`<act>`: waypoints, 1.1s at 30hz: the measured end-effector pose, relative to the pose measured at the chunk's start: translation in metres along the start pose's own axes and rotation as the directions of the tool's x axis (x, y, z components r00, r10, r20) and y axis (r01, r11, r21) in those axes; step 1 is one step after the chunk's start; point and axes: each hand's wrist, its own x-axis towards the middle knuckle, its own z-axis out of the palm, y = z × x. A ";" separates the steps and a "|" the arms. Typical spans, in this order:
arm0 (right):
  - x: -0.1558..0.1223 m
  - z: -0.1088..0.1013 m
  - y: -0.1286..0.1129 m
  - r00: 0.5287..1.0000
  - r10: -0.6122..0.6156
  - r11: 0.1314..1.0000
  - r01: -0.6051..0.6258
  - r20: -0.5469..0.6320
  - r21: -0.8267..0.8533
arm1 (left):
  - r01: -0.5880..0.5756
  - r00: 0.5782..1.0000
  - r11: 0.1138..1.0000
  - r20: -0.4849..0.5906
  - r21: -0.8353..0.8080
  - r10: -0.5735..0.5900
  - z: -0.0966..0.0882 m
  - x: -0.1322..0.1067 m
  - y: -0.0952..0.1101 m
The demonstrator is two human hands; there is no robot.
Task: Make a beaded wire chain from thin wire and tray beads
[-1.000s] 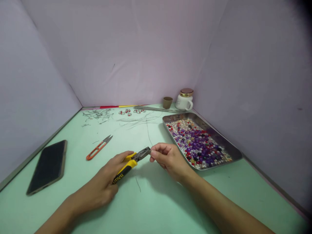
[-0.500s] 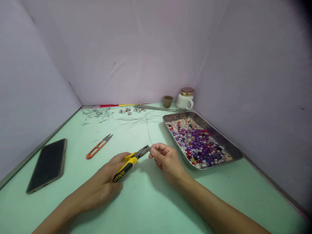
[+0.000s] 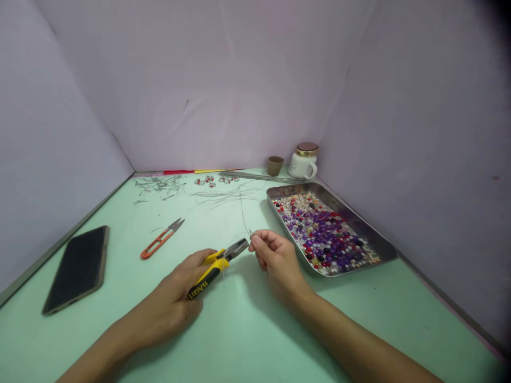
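Note:
My left hand [image 3: 173,303] grips yellow-and-black pliers [image 3: 217,261] by the handles, with the grey jaws pointing right toward my other hand. My right hand [image 3: 277,260] is closed in a pinch on a thin grey wire [image 3: 243,215] that runs away from me across the green table [image 3: 239,330]. The pliers' jaws sit just left of the pinching fingertips, near the wire's end. Whether the jaws touch the wire is too fine to tell.
A steel tray [image 3: 375,239] of purple, red and white beads lies at the right. Orange thread snips [image 3: 162,239] and a dark phone [image 3: 77,268] lie at the left. At the back are wire scraps [image 3: 159,186], beaded pieces [image 3: 207,182], a small cup [image 3: 275,166] and a lidded mug [image 3: 303,161].
My right hand shifted slightly right and turned, pulling the wire end a little away from the pliers' jaws. The left hand and pliers barely moved.

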 end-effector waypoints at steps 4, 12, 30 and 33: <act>-0.003 0.001 -0.002 0.997 0.035 0.999 -0.036 0.072 0.004 | -0.022 1.000 1.000 -0.021 0.022 0.023 0.000 0.000 -0.003; -0.001 -0.001 -0.001 0.995 -0.007 1.000 0.008 0.101 -0.014 | 0.025 0.999 0.975 -0.037 0.219 -0.017 -0.003 0.002 -0.011; -0.019 0.013 0.012 0.935 0.192 0.979 -0.161 0.298 -0.125 | 0.218 0.866 0.976 -0.460 -0.007 -0.196 0.002 0.004 -0.020; -0.023 0.016 0.012 0.910 0.232 0.969 -0.186 0.343 -0.164 | 0.344 0.834 0.816 -0.249 -0.464 -0.493 0.010 0.003 -0.003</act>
